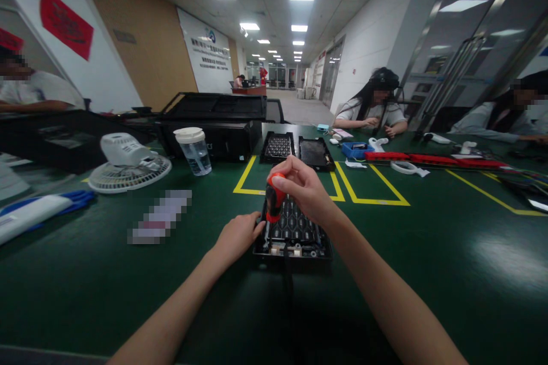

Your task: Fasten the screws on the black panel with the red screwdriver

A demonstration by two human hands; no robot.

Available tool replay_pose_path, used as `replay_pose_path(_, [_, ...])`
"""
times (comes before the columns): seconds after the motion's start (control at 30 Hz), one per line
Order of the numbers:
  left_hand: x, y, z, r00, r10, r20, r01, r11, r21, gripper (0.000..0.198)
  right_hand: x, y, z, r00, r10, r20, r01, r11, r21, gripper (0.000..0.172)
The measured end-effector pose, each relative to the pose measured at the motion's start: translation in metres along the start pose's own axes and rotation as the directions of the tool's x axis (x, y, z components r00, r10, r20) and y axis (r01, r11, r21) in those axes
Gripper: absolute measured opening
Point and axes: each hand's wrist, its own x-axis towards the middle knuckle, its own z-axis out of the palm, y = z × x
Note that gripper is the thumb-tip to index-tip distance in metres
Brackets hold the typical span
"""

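A black tray-like device (pixel 295 227) with a honeycomb-patterned inside lies on the green table in front of me. My right hand (pixel 302 185) is closed round a red and black screwdriver (pixel 275 197), held upright over the device's left part. The screwdriver's shaft points down toward the near left corner; whether its tip touches a screw is too small to tell. At the device's left edge, my left hand (pixel 240 235) rests with its thumb and fingers against the side. White connectors and a dark cable show along the near edge.
Two similar black parts (pixel 278 147) (pixel 315 152) stand beyond the device. A cup (pixel 193 151), a white fan (pixel 128 162) and a black crate (pixel 209 137) are at the left. A blue tray (pixel 357 150) and red strips (pixel 428 159) lie right, near a seated person (pixel 372 108).
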Motion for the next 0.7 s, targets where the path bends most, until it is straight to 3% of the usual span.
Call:
replay_pose_path(0.4, [0.0,-0.001,0.001,0.999,0.023,-0.022,-0.023,1.0,0.007,0.028,-0.001,-0.005,0.005,0.997,0.026,-0.069,-0.028,0.999,-0.022,0.026])
replay_pose_path(0.7, [0.004,-0.004,0.004,1.0,0.02,-0.02,-0.02,1.0,0.004,0.026,-0.003,-0.002,0.01,0.99,-0.066,-0.126,0.047,0.989,-0.143,0.026])
